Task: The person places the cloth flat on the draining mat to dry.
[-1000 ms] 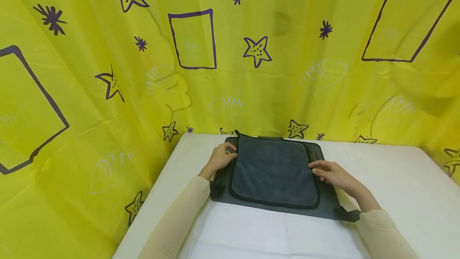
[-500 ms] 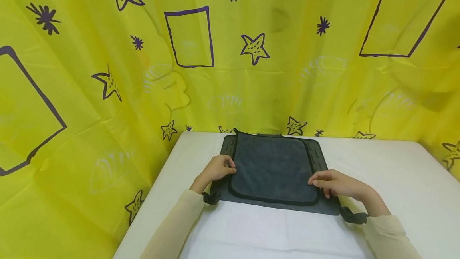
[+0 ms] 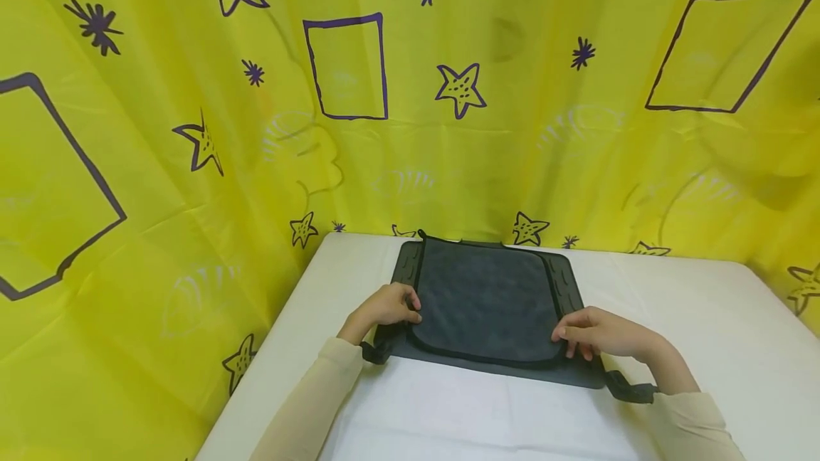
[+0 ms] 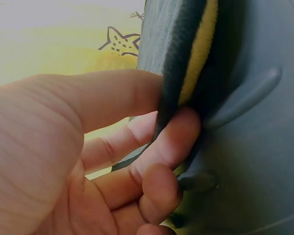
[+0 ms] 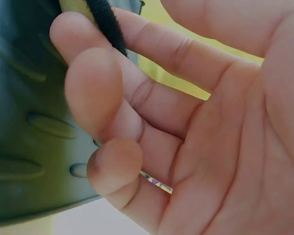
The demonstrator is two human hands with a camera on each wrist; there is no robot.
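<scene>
A dark grey cloth (image 3: pixel 487 301) with a black border and a small loop at its far left corner lies over a dark grey ridged tray (image 3: pixel 564 283). My left hand (image 3: pixel 387 306) pinches the cloth's left edge between thumb and finger; the left wrist view shows this dark edge (image 4: pixel 179 54) with a yellow strip inside. At the opposite side, my right hand (image 3: pixel 605 333) holds the right edge. In the right wrist view, the black edge (image 5: pixel 107 22) passes between two fingers, with the ridged tray surface (image 5: pixel 19 137) just beyond the curled fingertips.
The tray rests on a white-covered table (image 3: pixel 461 418). Behind and to the left hangs a yellow curtain (image 3: pixel 506 155) with purple stars and frames, close to the table's far edge. Dark wrist straps (image 3: pixel 631 388) are worn on both arms.
Both hands have slid along the cloth's side edges toward the near side of the tray. The cloth and tray stay in nearly the same place.
</scene>
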